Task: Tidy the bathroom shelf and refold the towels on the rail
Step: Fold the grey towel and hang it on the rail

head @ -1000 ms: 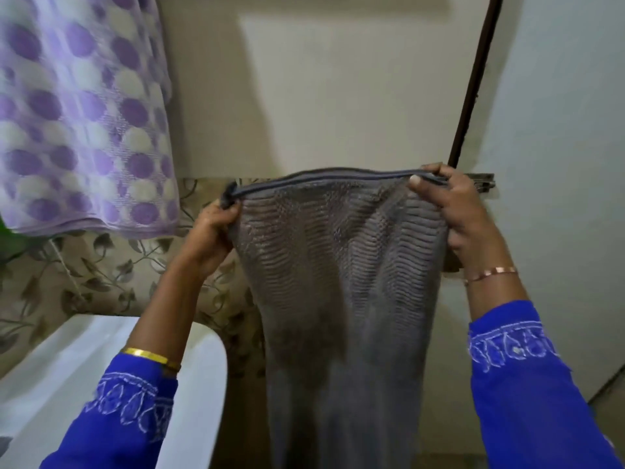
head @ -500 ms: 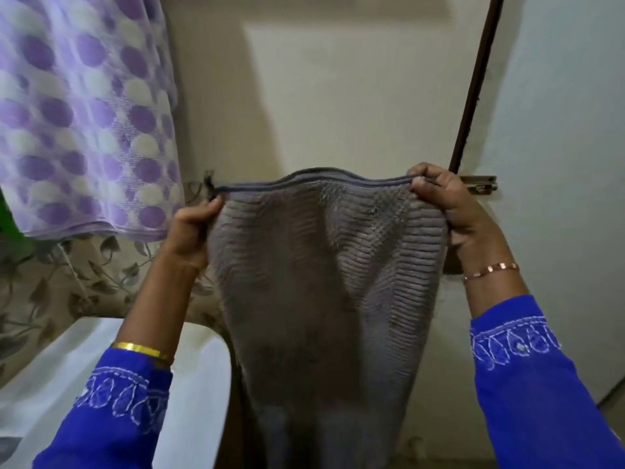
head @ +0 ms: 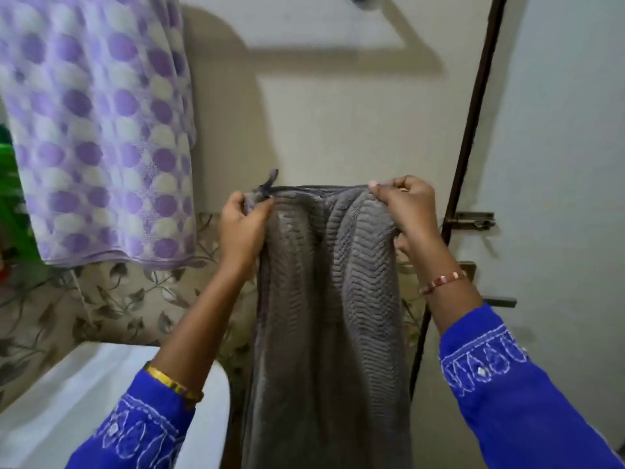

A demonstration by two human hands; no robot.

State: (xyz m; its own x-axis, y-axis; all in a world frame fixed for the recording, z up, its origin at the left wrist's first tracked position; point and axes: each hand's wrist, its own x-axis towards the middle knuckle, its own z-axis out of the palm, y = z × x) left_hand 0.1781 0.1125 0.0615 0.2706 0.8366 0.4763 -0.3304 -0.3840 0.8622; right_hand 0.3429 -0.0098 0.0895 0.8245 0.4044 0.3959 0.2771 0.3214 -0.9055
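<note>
A grey ribbed towel (head: 331, 299) hangs straight down in front of me, held up by its top edge. My left hand (head: 241, 225) pinches the top left corner, where a small tuft of cloth sticks up. My right hand (head: 407, 206) grips the top right corner with curled fingers. A purple and white dotted towel (head: 98, 130) hangs at the upper left. The rail itself is hidden; only its shadow falls on the wall above.
A white basin or tub rim (head: 67, 401) sits at the lower left, below leaf-patterned tiles (head: 118, 299). A dark door edge (head: 470, 164) with a metal latch (head: 473, 220) runs down the right. Something green (head: 10, 184) shows at the far left.
My hands have come closer together, so the towel's top edge is narrower and the cloth bunches into folds. The view has tilted up a little.
</note>
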